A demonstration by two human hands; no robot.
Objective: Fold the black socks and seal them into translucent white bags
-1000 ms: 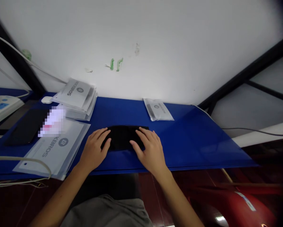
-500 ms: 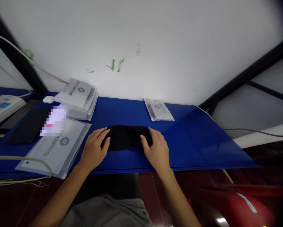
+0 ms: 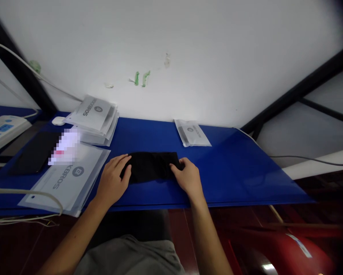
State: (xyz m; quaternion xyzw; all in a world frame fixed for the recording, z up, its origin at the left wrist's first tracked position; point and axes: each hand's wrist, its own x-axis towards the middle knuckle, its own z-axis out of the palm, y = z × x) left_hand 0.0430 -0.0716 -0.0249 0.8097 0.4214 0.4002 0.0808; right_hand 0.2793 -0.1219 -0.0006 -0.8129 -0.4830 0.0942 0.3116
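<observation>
Gripping black cloth at right end: right hand, fingers straighter earlier.

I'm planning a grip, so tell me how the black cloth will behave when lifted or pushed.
The cloth is probably floppy: creases show beside the right hand. It looks light, since it lies thin and low. Pushed, it may slide, as the table looks smooth and glossy.

Right hand: most fingertips hidden at the end of the black cloth.
Left hand: covers the cloth's other end.
Pixelated patch: blurred into blocks, hiding lettering on the front bag.
Power strip: cut off by the left edge.
Red object: dim, cut off below.
</observation>
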